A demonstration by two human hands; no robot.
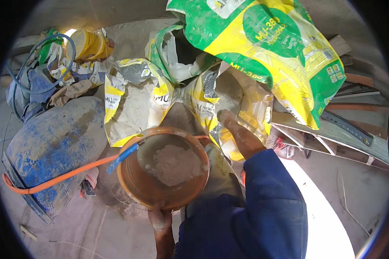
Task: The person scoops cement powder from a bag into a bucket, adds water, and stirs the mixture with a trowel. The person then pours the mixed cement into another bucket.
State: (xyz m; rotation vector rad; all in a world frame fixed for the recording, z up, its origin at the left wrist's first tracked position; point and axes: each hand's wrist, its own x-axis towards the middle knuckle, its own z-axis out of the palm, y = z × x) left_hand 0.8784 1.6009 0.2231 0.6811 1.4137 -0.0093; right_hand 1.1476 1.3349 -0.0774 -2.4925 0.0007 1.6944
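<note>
My left hand (pixel 161 218) grips the near rim of an orange bucket (pixel 132 187), the fingers hooked over its edge. Inside the bucket, pale grey powder (pixel 173 164) sits heaped in greyish liquid. My right hand (pixel 229 119) reaches to the mouth of an opened yellow and white mortar bag (pixel 207 108); its fingers are largely hidden at the bag, so their grip is unclear. To the left stands a second opened bag (pixel 138 103) with grey powder in it. An orange hose (pixel 73 172) runs to the bucket's left rim, beside a blue tube-like piece (pixel 124 159).
A large green and yellow bag (pixel 263 47) overhangs the right side, with another opened green bag (pixel 170 54) behind. Left lies a dusty blue barrel (pixel 60 146), near a blue hose (pixel 39 91) and yellow buckets (pixel 88 45). Metal and wood pieces (pixel 345 125) lie right.
</note>
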